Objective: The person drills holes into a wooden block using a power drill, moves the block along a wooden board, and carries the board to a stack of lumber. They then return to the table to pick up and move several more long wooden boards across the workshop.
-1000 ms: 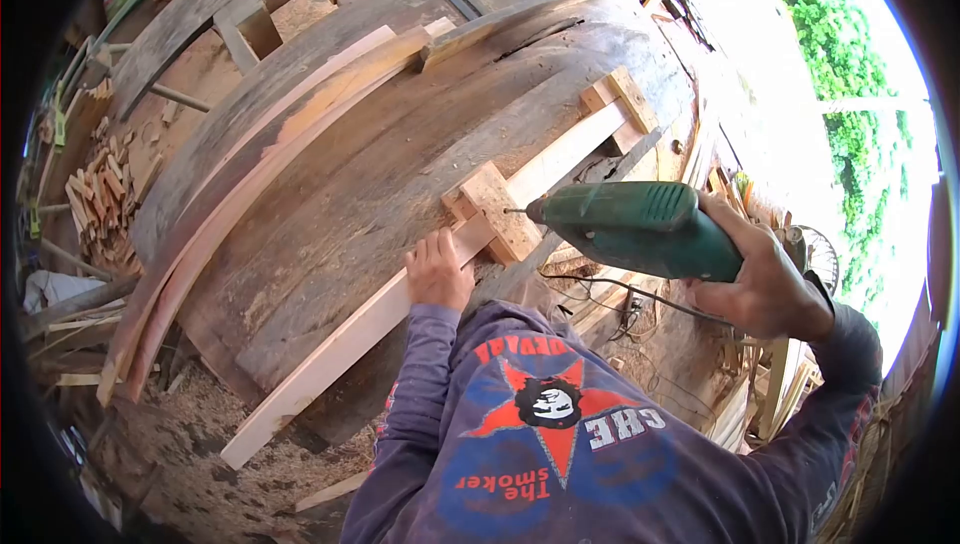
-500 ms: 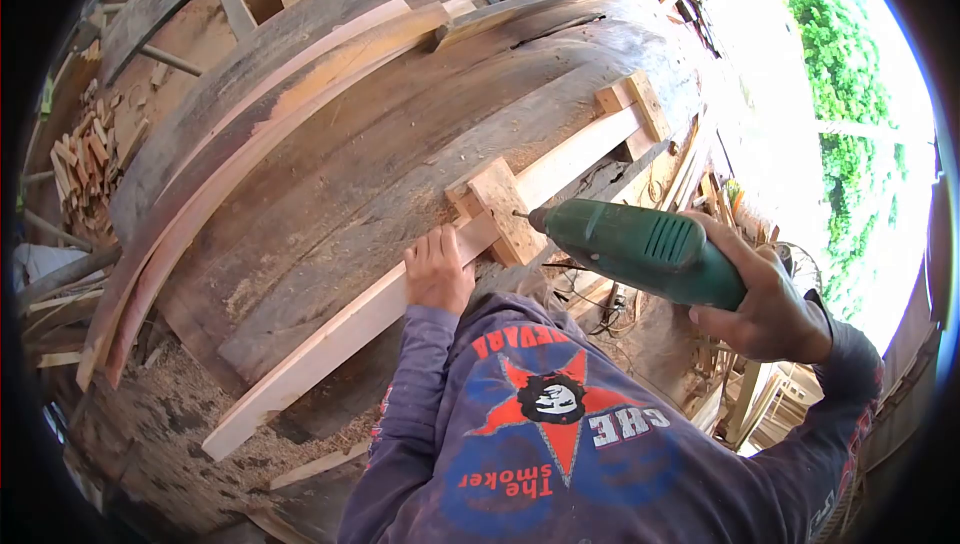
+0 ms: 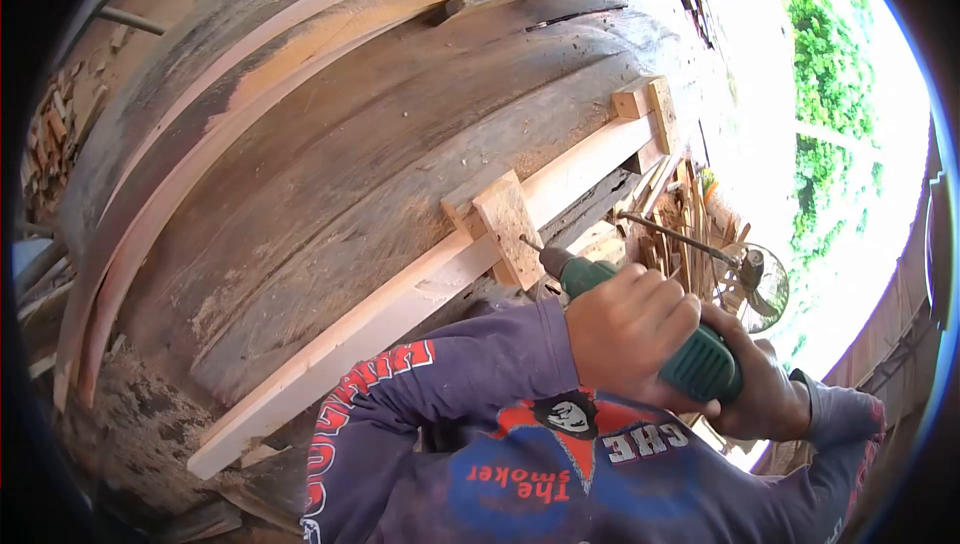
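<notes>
Gripping the green electric drill with both hands, I have it aimed at the small wooden block.

Head view: my left hand is wrapped tight over the front of the drill body, just below and right of the block, with the fingers curled fully round the casing. My right hand is closed on the rear of the drill, farther from the block, down and to the right; the tool hides most of its fingers. The drill bit runs up and left from the chuck, and its tip meets the block's lower right edge. I cannot tell whether it has entered the wood.

The block lies across a long pale batten. This runs away from it to the lower left and to the upper right, where a second block crosses it. Above the block spreads dark curved planking, and beyond that are pale curved strips. Right of the block, a fan sits among loose timber.
</notes>
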Demonstrator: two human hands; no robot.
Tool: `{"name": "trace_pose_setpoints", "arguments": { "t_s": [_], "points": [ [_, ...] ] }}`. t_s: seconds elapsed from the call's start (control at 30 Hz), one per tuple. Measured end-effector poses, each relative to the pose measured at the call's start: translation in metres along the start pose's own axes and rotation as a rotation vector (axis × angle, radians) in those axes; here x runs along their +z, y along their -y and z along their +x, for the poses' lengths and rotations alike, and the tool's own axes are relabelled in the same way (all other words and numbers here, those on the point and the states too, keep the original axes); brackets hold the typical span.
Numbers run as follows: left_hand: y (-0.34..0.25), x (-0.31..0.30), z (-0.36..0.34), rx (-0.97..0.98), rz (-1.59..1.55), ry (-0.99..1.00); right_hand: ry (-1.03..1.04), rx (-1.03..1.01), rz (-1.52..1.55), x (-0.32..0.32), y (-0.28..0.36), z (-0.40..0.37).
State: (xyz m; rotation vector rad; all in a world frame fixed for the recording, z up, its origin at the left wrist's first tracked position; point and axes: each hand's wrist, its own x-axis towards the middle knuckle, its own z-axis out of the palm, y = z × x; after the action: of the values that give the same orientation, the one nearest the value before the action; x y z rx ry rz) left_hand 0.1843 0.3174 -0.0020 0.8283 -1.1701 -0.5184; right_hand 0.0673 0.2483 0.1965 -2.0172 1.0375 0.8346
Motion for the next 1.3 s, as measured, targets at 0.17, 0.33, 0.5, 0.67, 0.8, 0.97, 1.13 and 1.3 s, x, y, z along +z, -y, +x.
{"name": "trace_pose_setpoints", "arguments": {
  "t_s": [0.17, 0.33, 0.5, 0.67, 0.8, 0.97, 1.13, 1.3],
  "points": [
    [0.007, 0.002, 0.002, -0.035, -0.062, -0.067, 0.202, 0.062, 0.057, -0.022, 0.003, 0.01],
    [0.015, 0.006, -0.003, -0.02, 0.006, -0.022, 0.19, -0.041, -0.018, -0.021, -0.013, 0.018],
    [0.021, 0.001, -0.014, 0.022, 0.073, 0.031, 0.038, -0.144, -0.041, -0.01, -0.023, 0.022],
    [0.024, -0.004, -0.022, 0.027, 0.109, 0.047, 0.023, -0.192, -0.128, -0.006, -0.021, 0.032],
    [0.029, -0.003, -0.026, 0.05, 0.144, 0.049, -0.003, -0.192, -0.136, -0.002, -0.023, 0.035],
    [0.033, -0.001, -0.03, 0.059, 0.165, 0.039, 0.015, -0.195, -0.13, -0.001, -0.028, 0.04],
    [0.036, 0.001, -0.034, 0.061, 0.184, 0.021, 0.019, -0.185, -0.125, -0.001, -0.03, 0.042],
    [0.038, 0.0, -0.035, 0.066, 0.184, 0.029, 0.037, -0.182, -0.131, 0.001, -0.031, 0.042]
  ]
}}
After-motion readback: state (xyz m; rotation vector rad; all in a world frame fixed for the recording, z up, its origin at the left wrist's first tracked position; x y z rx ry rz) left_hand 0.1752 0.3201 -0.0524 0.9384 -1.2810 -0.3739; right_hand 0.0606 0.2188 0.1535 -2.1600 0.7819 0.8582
